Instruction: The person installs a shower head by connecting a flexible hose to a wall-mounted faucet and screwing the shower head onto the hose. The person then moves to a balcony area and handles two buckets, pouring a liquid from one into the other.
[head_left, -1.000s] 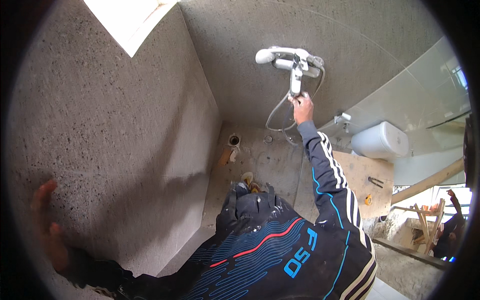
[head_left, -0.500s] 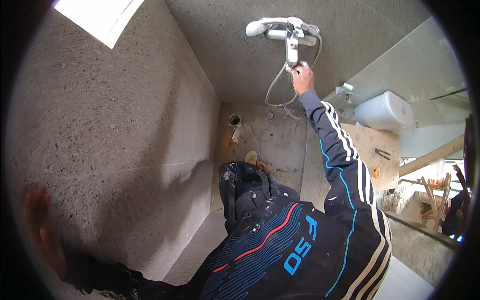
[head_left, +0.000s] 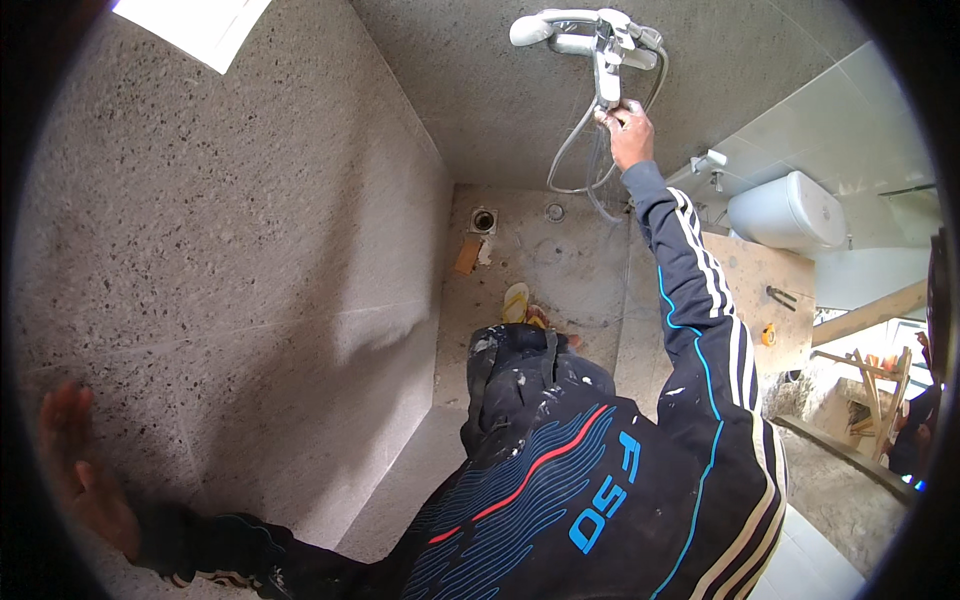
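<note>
A chrome wall-mounted shower mixer tap [head_left: 606, 78] is fixed to the grey tiled wall ahead. Its hand shower [head_left: 530, 31] rests on top, and a flexible hose [head_left: 556, 172] loops down below. My right hand [head_left: 630, 136] reaches up with its fingers closed at the lower end of the tap's downward-pointing part. Whether a small piece is also pinched there cannot be seen. My left hand [head_left: 85, 470] is against the speckled tile wall [head_left: 230, 250] at the left, fingers stretched out, holding nothing.
On the floor are a square drain opening [head_left: 484, 221], a round drain [head_left: 555, 212] and an orange-brown block [head_left: 467, 255]. To the right, a board [head_left: 740, 262] bears pliers [head_left: 781, 298] and a yellow-orange tool [head_left: 768, 335] beside a white toilet cistern [head_left: 788, 211]. Another person [head_left: 915, 430] shows at the right edge.
The whole view has shifted slightly, so the tap and floor appear further right and higher. My right hand stays at the tap's lower end, and my left hand remains by the wall.
</note>
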